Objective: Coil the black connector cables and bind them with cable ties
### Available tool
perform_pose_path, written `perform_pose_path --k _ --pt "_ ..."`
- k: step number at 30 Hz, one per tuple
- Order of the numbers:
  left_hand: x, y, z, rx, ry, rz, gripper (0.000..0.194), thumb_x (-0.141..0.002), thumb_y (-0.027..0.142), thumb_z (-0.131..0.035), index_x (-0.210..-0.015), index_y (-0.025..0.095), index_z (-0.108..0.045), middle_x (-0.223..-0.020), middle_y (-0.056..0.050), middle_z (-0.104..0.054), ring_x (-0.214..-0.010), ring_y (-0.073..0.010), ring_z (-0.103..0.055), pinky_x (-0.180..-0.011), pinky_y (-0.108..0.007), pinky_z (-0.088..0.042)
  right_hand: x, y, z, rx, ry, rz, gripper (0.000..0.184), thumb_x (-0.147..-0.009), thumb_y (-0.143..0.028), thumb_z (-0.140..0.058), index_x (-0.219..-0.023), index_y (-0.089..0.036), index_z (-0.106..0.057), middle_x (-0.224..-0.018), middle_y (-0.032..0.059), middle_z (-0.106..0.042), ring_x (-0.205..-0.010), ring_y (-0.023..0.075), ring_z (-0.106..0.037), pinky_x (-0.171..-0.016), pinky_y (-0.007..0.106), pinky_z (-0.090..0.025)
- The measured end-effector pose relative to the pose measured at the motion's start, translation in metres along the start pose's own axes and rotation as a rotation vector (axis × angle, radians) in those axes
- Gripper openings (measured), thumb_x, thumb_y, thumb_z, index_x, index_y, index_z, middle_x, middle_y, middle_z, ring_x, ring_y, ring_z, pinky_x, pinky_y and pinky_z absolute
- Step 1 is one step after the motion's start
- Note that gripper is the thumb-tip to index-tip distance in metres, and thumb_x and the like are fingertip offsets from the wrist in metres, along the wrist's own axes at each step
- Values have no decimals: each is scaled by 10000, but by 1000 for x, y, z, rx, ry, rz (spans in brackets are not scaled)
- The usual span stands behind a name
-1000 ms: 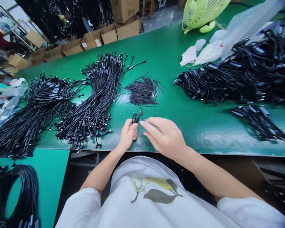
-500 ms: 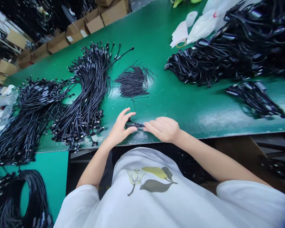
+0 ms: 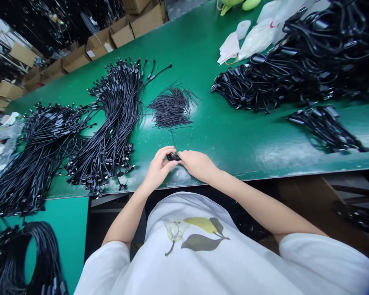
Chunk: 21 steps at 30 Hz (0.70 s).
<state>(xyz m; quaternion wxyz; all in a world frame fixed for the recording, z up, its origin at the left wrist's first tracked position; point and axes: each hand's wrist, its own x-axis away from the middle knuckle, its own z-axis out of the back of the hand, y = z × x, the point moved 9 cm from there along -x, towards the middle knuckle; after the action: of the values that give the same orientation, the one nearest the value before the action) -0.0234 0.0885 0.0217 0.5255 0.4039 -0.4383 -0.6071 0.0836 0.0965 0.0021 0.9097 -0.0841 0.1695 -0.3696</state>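
Observation:
Between my two hands, close to the table's front edge, is a short folded black cable (image 3: 173,157). My left hand (image 3: 159,167) curls around its left end, thumb below and fingers above. The fingers of my right hand (image 3: 198,165) are closed on its right end. Most of the cable is covered by my fingers. Just beyond my hands lies a pile of thin black ties (image 3: 171,107). One loose tie from it reaches down close to my left fingertips.
Long black cables (image 3: 117,110) lie in a bundle to the left, with another cable heap (image 3: 39,151) beside it. Coiled cables (image 3: 295,69) are piled at the right, near a small cable bundle (image 3: 327,127). White bags (image 3: 255,39) and cardboard boxes (image 3: 100,43) stand farther back.
My right hand has moved left, up against my left hand. My left fingers have closed in, and the cable between my hands now looks shorter and more bunched.

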Motion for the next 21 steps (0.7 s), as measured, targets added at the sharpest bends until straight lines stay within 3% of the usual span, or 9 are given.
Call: perform_pose_path --k 3,7,9,13,18,21 --pt "5 -22 -3 76 -24 189 472 -870 534 -554 -1169 172 -609 -1236 -138 -625 -1103 -268 -619 -921 -402 -525 2 -1 0 90 55 5 334 -1017 -303 -332 -1157 -123 -576 -812 77 -595 -760 201 -501 -672 324 -300" --pt "17 -49 -20 335 -68 410 682 -847 709 -418 -1101 110 -625 -1127 -191 -680 -895 -252 -704 -791 -373 -572 3 -3 10 160 139 31 373 -1001 -206 -330 -1312 -136 -524 -827 82 -595 -752 204 -468 -668 346 -282" --pt "18 -50 -20 417 -25 396 732 -833 732 -411 -1182 113 -582 -1125 -192 -680 -900 -245 -709 -808 -372 -570 3 -6 12 179 147 69 376 -997 -191 -332 -1312 -155 -535 -822 75 -592 -743 201 -453 -666 348 -275" --pt "15 -36 -16 411 -3 276 719 -817 652 -557 -1359 188 -463 -1241 -148 -634 -1015 -245 -690 -871 -369 -560 4 -8 11 190 138 70 368 -990 -174 -336 -1277 -154 -566 -806 71 -583 -734 198 -444 -668 348 -273" --pt "16 -41 -12 343 79 322 637 -857 594 -544 -1287 126 -560 -1218 -157 -657 -1042 -276 -679 -938 -436 -544 5 -9 8 116 112 29 389 -988 -208 -347 -1318 -94 -517 -844 100 -585 -777 214 -469 -679 351 -304" --pt "18 -47 -20 365 80 346 613 -854 545 -587 -1316 143 -553 -1381 -144 -561 -1148 -284 -625 -1034 -474 -482 2 -9 1 98 50 7 405 -981 -185 -332 -1341 -73 -481 -876 123 -586 -811 230 -497 -671 352 -339"
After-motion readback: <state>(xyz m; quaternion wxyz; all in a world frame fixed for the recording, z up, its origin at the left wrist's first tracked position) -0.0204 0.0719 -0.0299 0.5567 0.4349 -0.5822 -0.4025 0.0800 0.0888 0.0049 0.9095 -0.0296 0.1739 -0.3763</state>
